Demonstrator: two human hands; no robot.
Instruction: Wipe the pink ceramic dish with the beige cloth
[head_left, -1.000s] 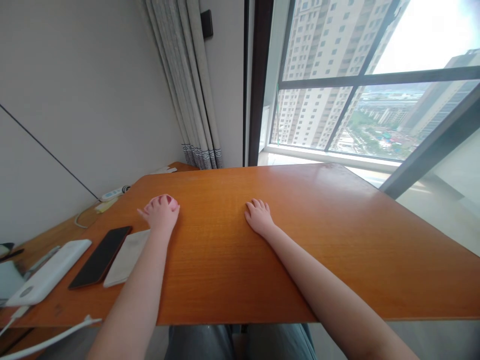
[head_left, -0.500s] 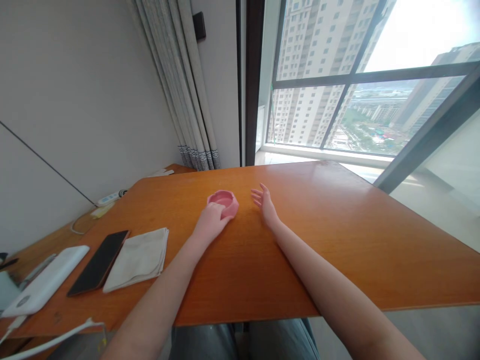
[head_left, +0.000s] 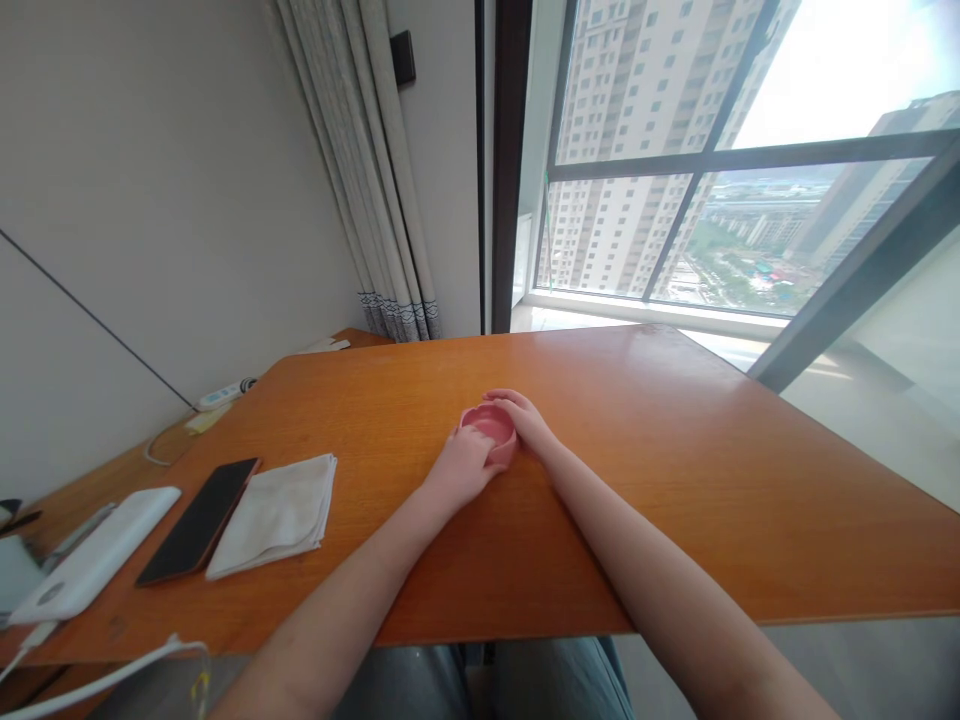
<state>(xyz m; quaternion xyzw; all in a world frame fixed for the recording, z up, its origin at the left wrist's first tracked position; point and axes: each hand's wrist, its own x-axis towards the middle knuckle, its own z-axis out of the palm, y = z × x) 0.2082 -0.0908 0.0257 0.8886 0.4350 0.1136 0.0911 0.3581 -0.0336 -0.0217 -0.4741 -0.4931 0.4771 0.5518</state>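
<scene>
A pink ashtray (head_left: 498, 424), shallow with a notched rim, is at the middle of the wooden table. My left hand (head_left: 463, 466) grips its near-left side, fingers over the rim into the hollow and thumb along the near outside. On the far right side, my right hand (head_left: 523, 415) is cupped against the ashtray, its fingers curved round the far rim. Both hands hold it between them. The hands cover part of its rim, and whether its base rests on the wood is hard to tell.
Left on the orange-brown table (head_left: 675, 480) lie a folded pale cloth (head_left: 276, 515), a dark phone (head_left: 199, 522) and a white power bank (head_left: 97, 555) with a cable. A power strip (head_left: 225, 395) sits by the wall. Beyond the table is a large window (head_left: 675, 220).
My left hand has moved the pink ashtray to the right and slightly nearer. The right hand, open and apart from it before, has closed round its far right side.
</scene>
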